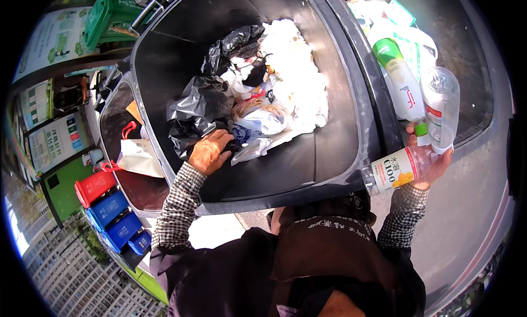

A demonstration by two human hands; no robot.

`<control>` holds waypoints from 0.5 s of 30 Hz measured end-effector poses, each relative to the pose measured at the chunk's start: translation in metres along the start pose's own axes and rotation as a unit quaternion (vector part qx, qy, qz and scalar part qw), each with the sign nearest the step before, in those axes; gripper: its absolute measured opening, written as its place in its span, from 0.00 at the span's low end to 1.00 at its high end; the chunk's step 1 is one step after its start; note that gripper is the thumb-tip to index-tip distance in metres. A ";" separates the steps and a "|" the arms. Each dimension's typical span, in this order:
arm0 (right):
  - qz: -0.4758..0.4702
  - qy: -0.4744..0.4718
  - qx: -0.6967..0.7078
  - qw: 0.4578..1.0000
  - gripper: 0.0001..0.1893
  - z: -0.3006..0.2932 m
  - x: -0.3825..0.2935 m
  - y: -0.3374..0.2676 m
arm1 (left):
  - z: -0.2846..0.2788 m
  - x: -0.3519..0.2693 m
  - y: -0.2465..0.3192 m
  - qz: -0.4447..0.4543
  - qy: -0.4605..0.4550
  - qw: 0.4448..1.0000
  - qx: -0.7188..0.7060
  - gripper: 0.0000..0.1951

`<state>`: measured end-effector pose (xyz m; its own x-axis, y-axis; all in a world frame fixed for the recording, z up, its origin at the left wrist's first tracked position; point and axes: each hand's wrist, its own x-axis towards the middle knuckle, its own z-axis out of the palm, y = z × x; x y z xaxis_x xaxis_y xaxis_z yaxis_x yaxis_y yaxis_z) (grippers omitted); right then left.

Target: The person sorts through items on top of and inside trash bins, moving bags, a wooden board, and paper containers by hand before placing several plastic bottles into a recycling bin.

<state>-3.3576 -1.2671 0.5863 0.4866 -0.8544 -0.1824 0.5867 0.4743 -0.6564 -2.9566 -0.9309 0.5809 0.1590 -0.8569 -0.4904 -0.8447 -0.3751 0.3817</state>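
My left hand [209, 150] reaches into a large dark wheeled bin [263, 189]. Its fingers and thumb close on the edge of a crumpled black plastic bag [201, 102]; the fingertips are partly hidden in it. At the bin's right corner, my right hand [434, 170] grips several plastic bottles in a cluster. One is a clear bottle with a white and pink C100 label [394, 168], lying sideways. A clear empty bottle [441, 107] and a white and green coconut water bottle [397, 78] point away from me, necks at my fingers.
White rubbish [298, 78] and a blue-printed white bag [255, 127] lie in the bin. A second bin [457, 41] on the right holds bags. On the left, another bin [142, 193] holds a paper bag [142, 156]. Red [95, 187] and blue bins [109, 208] stand beyond.
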 end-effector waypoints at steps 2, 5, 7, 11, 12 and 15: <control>0.001 0.000 -0.001 1.000 0.45 -0.003 -0.002 -0.002 | -0.008 0.005 0.006 0.031 0.063 0.998 0.008 0.20; 0.003 -0.011 0.016 1.000 0.44 -0.009 -0.004 -0.004 | -0.023 0.008 0.015 0.028 0.157 0.987 -0.012 0.17; -0.002 -0.020 0.019 1.000 0.44 -0.013 -0.004 -0.005 | -0.035 0.009 0.009 0.016 0.298 0.953 0.054 0.16; -0.006 -0.024 0.017 1.000 0.44 -0.018 -0.006 -0.007 | -0.040 0.017 -0.042 -0.142 0.450 0.879 0.063 0.27; -0.006 -0.022 0.025 0.999 0.44 -0.019 -0.007 -0.008 | -0.034 0.024 -0.059 -0.160 0.416 0.895 -0.001 0.37; 0.001 -0.004 0.016 1.000 0.45 -0.022 -0.009 -0.011 | 0.023 0.057 -0.085 -0.209 0.238 0.945 -0.077 0.50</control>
<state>-3.3826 -1.2696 0.5787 0.4930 -0.8515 -0.1785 0.6057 0.4832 -0.6322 -2.8875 -0.9403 0.5027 0.7054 -0.6709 -0.2288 -0.5792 -0.7316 0.3596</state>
